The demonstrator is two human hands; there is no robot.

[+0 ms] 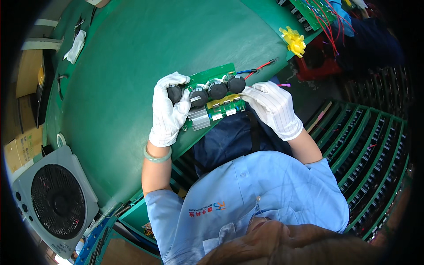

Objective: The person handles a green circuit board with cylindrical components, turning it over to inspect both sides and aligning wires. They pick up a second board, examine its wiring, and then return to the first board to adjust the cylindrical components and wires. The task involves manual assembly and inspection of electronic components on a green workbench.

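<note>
A green circuit board (221,73) with a row of large black capacitors (217,90) is held up at the table's near edge. Along its lower side are a finned grey heatsink (199,119), a yellow strip and small white parts. My left hand (168,110), in a white glove, wraps round the board's left end. At the right end, my gloved right hand (271,106) has its fingers pinched together by the board's edge; what lies between them is hidden. Red and blue wires (256,70) run from the board's upper right.
Green matting covers the table (128,53). A grey fan (57,194) stands at the left. Yellow tape pieces (293,42) stick to the far right edge, near another wired board (313,15) and a co-worker's sleeve (342,17). Green racks of boards (366,159) fill the right.
</note>
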